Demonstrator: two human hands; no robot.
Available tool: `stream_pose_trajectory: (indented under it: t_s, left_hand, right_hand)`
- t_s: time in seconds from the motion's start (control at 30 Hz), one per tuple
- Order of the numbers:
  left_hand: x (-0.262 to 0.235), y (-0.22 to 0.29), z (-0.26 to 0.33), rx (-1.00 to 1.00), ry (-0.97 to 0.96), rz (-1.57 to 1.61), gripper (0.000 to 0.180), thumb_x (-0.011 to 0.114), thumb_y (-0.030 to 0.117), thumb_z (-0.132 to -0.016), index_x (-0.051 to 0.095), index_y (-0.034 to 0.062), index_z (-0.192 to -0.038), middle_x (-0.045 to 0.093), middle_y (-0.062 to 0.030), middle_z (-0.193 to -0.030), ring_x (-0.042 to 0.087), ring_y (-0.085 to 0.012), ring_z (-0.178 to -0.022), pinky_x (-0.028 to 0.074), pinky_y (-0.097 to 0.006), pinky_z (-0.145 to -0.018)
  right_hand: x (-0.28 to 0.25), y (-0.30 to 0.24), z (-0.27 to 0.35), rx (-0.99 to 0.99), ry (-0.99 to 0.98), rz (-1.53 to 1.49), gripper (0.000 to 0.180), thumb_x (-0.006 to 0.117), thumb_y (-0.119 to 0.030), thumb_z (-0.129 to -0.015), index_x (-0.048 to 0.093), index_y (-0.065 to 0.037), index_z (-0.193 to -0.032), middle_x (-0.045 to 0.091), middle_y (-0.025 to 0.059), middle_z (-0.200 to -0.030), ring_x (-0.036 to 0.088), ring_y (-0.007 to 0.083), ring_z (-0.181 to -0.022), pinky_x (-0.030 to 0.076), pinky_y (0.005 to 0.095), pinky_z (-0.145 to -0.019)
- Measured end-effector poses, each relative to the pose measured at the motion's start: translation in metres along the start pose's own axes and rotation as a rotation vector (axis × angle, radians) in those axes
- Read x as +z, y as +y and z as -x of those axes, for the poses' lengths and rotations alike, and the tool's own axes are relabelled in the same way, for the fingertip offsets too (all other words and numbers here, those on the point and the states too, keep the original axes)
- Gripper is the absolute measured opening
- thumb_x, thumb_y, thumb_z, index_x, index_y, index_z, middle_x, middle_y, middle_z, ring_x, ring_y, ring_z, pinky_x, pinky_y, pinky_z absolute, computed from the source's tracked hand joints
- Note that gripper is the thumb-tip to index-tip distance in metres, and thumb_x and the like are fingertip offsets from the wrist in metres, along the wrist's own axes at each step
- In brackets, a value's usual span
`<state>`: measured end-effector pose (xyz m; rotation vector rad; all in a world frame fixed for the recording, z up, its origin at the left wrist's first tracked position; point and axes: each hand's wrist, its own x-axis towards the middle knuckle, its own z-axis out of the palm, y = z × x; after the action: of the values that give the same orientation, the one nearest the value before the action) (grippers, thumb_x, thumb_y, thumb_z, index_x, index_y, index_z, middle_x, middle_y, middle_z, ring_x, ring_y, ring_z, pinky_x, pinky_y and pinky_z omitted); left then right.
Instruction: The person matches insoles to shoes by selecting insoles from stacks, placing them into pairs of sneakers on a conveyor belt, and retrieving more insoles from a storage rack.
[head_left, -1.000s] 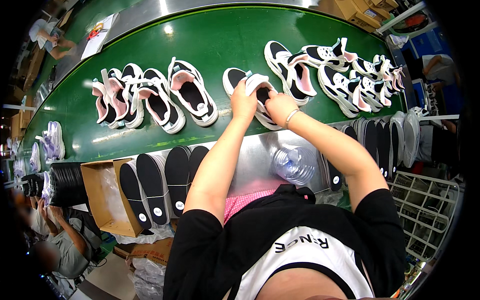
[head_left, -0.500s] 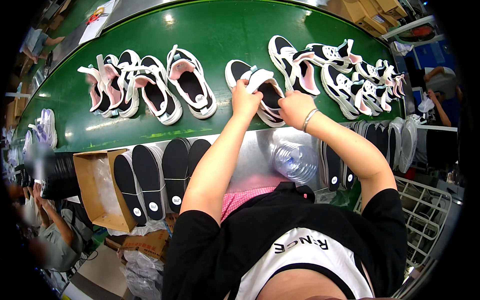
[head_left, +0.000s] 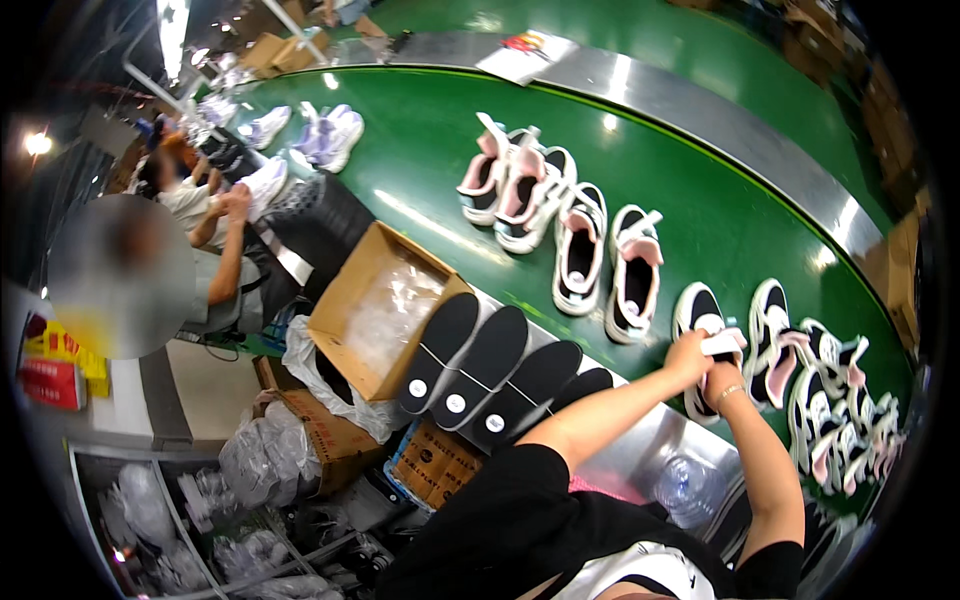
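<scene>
A black and white sneaker (head_left: 696, 308) lies on the green conveyor belt (head_left: 420, 160), toe pointing away from me. My left hand (head_left: 688, 358) grips its heel end and pinches the white tongue (head_left: 724, 343). My right hand (head_left: 722, 383), with a thin bracelet at the wrist, presses against the same shoe from the right, fingers curled under the tongue. Both hands touch each other over the shoe's opening, which they partly hide.
Pink and white sneakers (head_left: 565, 230) lie in a row left of my shoe, and several more (head_left: 830, 390) crowd the right. Black insoles (head_left: 480, 365) lean on the belt's edge beside a cardboard box (head_left: 375, 300). A water bottle (head_left: 688, 490) lies near me. Another person (head_left: 215, 215) works far left.
The view has swung to the left, so the box and the co-worker now show. My hands stay on the same sneaker, which now sits at the right of the picture.
</scene>
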<state>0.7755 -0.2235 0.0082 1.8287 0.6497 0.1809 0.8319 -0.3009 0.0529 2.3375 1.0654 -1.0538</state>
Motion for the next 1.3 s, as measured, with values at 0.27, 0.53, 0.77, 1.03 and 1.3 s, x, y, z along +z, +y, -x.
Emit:
stream_pose_trajectory:
  t_s: [0.27, 0.53, 0.77, 1.03, 1.3]
  left_hand:
    - [-0.004, 0.008, 0.001, 0.015, 0.019, 0.024, 0.033, 0.058, 0.007, -0.059, 0.051, 0.0007, -0.091, 0.053, -0.0189, -0.089, 0.051, -0.0327, -0.085, 0.041, -0.038, -0.075]
    - [-0.001, 0.005, 0.003, 0.057, 0.065, 0.03, 0.031, 0.056, 0.005, -0.06, 0.05, 0.0022, -0.09, 0.053, -0.0185, -0.086, 0.051, -0.0342, -0.082, 0.042, -0.039, -0.072]
    - [0.003, -0.005, 0.001, 0.104, 0.089, 0.027, 0.03, 0.055, 0.004, -0.06, 0.05, 0.0022, -0.089, 0.053, -0.0186, -0.086, 0.051, -0.0342, -0.081, 0.041, -0.039, -0.072]
    - [-0.013, 0.005, 0.011, 0.079, 0.063, 0.05, 0.03, 0.056, 0.004, -0.059, 0.05, 0.0022, -0.088, 0.053, -0.0181, -0.085, 0.051, -0.0335, -0.083, 0.041, -0.039, -0.073]
    - [-0.002, 0.009, -0.001, 0.075, 0.073, 0.033, 0.031, 0.057, 0.006, -0.06, 0.05, 0.0024, -0.09, 0.052, -0.0179, -0.088, 0.05, -0.0339, -0.084, 0.041, -0.039, -0.074]
  right_hand:
    - [0.004, 0.017, -0.028, -0.288, 0.016, 0.291, 0.031, 0.051, -0.014, -0.062, 0.061, -0.008, -0.09, 0.057, 0.0162, -0.095, 0.054, 0.0275, -0.09, 0.04, 0.0333, -0.081]
    - [0.017, 0.008, -0.018, -0.205, 0.066, 0.243, 0.055, 0.046, -0.017, -0.068, 0.037, -0.013, -0.122, 0.028, 0.0105, -0.13, 0.015, 0.0268, -0.124, 0.006, 0.0383, -0.101]
    - [-0.003, -0.003, -0.015, -0.204, -0.154, 0.422, 0.061, 0.045, -0.02, -0.07, 0.026, -0.018, -0.128, 0.022, 0.0078, -0.133, 0.013, 0.0237, -0.125, 0.004, 0.0357, -0.102]
    - [0.016, -0.01, -0.02, -0.046, 0.19, 0.257, 0.052, 0.034, -0.027, -0.081, 0.021, -0.013, -0.129, 0.016, 0.0072, -0.135, 0.015, 0.0176, -0.125, 0.012, 0.0351, -0.101]
    - [0.005, 0.015, 0.011, -0.139, 0.039, 0.116, 0.028, 0.044, -0.019, -0.071, 0.059, -0.006, -0.091, 0.06, 0.0121, -0.087, 0.055, 0.0266, -0.09, 0.024, 0.0428, -0.093]
